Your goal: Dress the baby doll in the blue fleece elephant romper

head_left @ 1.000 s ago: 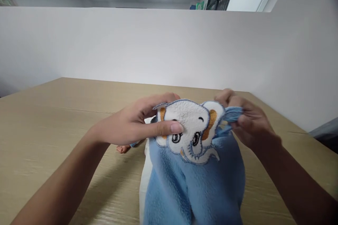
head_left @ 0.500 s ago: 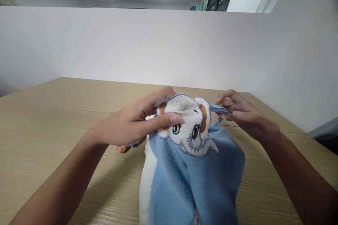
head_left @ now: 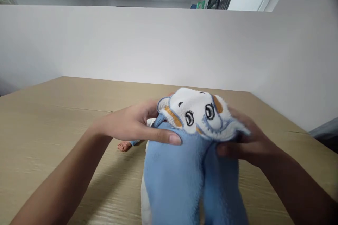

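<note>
A blue plush cloth (head_left: 171, 175) with a white, embroidered elephant head (head_left: 190, 100) at its top hangs between my hands. The elephant has orange inner ears and a curled trunk. My left hand (head_left: 137, 121) grips the cloth at the elephant's left side, thumb flat across the front and fingers hidden behind. On the other side my right hand (head_left: 250, 139) holds it just under the trunk, its thumb pressed on the blue pile and its fingers mostly hidden. A narrow white layer (head_left: 145, 200) shows behind the cloth's left edge.
A small doll-like hand or foot (head_left: 124, 146) with a bit of blue at its end lies left of the cloth on the wood-grain table (head_left: 66, 105). A white partition (head_left: 158, 42) rises behind the table. Dark fabric (head_left: 326, 133) shows at the right edge.
My right hand has let go of the blue strap and now grips the cloth by the trunk. My left thumb has moved off the elephant's face onto the blue part. The elephant head has shifted right.
</note>
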`<state>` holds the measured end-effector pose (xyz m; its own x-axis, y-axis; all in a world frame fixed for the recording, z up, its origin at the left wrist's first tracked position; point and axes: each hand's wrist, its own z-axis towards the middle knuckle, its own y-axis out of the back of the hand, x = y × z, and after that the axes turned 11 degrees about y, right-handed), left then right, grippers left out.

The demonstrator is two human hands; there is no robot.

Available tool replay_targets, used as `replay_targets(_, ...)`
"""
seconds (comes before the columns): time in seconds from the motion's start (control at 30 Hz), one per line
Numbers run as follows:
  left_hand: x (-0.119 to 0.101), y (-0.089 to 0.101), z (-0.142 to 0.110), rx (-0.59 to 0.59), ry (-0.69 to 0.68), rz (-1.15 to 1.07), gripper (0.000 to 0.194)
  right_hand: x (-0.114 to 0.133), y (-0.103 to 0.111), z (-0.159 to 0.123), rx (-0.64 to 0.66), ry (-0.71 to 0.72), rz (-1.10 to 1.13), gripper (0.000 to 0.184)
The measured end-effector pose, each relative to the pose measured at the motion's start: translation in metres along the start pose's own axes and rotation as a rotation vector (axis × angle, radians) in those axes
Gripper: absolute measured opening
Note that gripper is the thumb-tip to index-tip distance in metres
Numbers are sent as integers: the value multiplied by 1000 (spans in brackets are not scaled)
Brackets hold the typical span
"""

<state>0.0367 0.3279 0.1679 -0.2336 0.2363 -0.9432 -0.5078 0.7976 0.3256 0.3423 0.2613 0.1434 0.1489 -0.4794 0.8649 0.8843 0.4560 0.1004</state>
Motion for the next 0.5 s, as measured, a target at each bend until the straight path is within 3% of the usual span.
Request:
replay_targets(0.07, -3, -3, 3, 10, -62, -26, 31, -6, -1, 5, 141, -43, -26, 68)
replay_targets(0.13, -5, -8, 6, -35, -141, -60, 28, -14, -5, 12, 382, -118, -5, 74)
replay_targets(0.2, -6, -11, 6, -85, -163, -69, 29, -19, -11, 17, 573, -147, 40, 67)
replay_targets(0.23, -5, -10, 5, -91, -149, -59, 31, -20, -14, 18, 599, -133, 47, 61)
replay_targets(0.3, -2, -5, 3, -48, -62, -17, 33, -19, -17, 17, 526, -85, 46, 52)
replay_targets(0.4, 3, 7, 0, 144, 125, 40, 25, -11, -16, 10, 345, -54, 41, 46)
replay_targets(0.5, 3, 9, 3, 213, 29, 0, 20, -9, -13, 8, 275, -69, 38, 43)
